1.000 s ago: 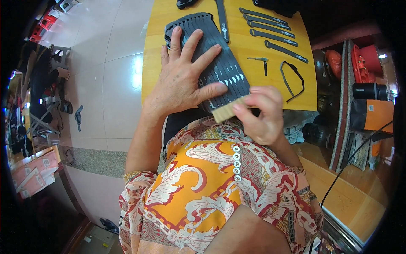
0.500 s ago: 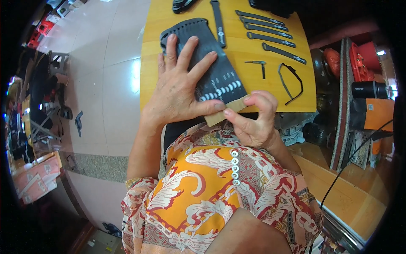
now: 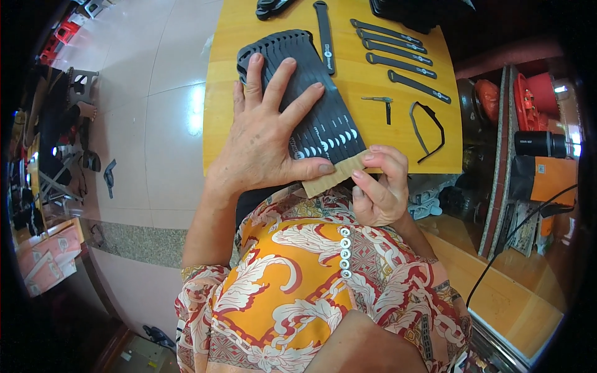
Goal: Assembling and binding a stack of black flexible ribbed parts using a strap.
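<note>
A row of black straps [image 3: 297, 68] lies side by side on the yellow table, with slotted ends at the far side and white printed marks near me. My left hand [image 3: 261, 118] rests flat on them, fingers spread. Its thumb presses near a strip of tan tape [image 3: 333, 177] that crosses the near ends of the straps at the table's edge. At the tape's right end, my right hand [image 3: 382, 186] is closed, with thumb and fingers pinching the tape. What lies beneath my left palm is hidden.
One loose strap [image 3: 324, 40] lies beyond the row. Several separate straps [image 3: 401, 65] are laid out at the right, near a small pen-like tool [image 3: 377, 99] and a black looped band [image 3: 418, 127]. A dark pile [image 3: 416, 13] sits at the far edge. Shelves [image 3: 497, 174] stand to the right.
My right fingers have shifted slightly along the tan tape to its right end. My left hand stays flat on the straps. The view has moved slightly.
</note>
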Demonstrator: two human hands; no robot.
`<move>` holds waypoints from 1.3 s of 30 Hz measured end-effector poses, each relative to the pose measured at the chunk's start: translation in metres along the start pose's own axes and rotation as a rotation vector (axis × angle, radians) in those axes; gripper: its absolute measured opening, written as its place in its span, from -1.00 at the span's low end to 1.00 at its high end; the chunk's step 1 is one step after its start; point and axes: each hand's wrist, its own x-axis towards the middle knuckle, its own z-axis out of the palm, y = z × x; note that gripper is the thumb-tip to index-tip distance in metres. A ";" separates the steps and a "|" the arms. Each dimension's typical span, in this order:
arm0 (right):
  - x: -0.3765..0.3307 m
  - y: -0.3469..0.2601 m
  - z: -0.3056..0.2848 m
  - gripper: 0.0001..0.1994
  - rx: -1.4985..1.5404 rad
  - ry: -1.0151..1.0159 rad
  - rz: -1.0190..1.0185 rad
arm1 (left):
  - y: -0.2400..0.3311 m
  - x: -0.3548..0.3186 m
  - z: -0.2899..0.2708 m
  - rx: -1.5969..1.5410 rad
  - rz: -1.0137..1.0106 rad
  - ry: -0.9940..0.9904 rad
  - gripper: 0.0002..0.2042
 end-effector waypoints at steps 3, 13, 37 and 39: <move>-0.002 -0.004 0.000 -0.67 -0.044 0.023 0.011 | 0.000 -0.002 -0.001 -0.002 -0.021 -0.012 -0.10; 0.020 0.002 -0.006 -0.67 -0.112 -0.250 -0.192 | 0.000 -0.002 0.005 -0.007 -0.033 0.022 -0.16; 0.051 -0.004 -0.009 -0.67 -0.127 -0.565 -0.278 | -0.007 -0.007 0.015 0.018 -0.042 0.177 -0.64; 0.052 -0.004 -0.009 -0.68 -0.124 -0.560 -0.268 | -0.007 -0.007 0.015 0.013 -0.041 0.185 -0.64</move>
